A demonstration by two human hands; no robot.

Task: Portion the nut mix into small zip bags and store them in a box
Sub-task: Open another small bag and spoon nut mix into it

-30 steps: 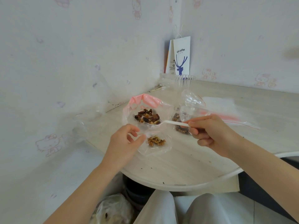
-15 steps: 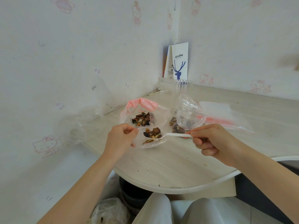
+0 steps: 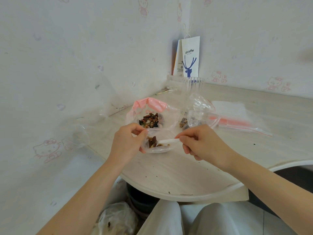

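A big clear bag with a pink rim [image 3: 153,103] lies open on the table, with nut mix [image 3: 149,119] inside. In front of it my left hand [image 3: 126,143] pinches the mouth of a small zip bag [image 3: 158,143] and holds it open. My right hand [image 3: 202,144] pinches a white plastic spoon [image 3: 169,141] whose bowl is inside the small bag, among dark and tan nuts. Behind my right hand lies another small bag with nuts [image 3: 188,122].
A pile of flat zip bags [image 3: 237,116] with red seals lies at the right. A clear plastic cup [image 3: 193,85] and a white coffee paper bag [image 3: 189,56] stand in the corner. Crumbs dot the curved table edge [image 3: 186,195]. A plastic bag [image 3: 116,219] sits on the floor.
My right hand has carried the loaded spoon from the big bag down into the small bag. My left hand has stayed on the small bag's mouth.
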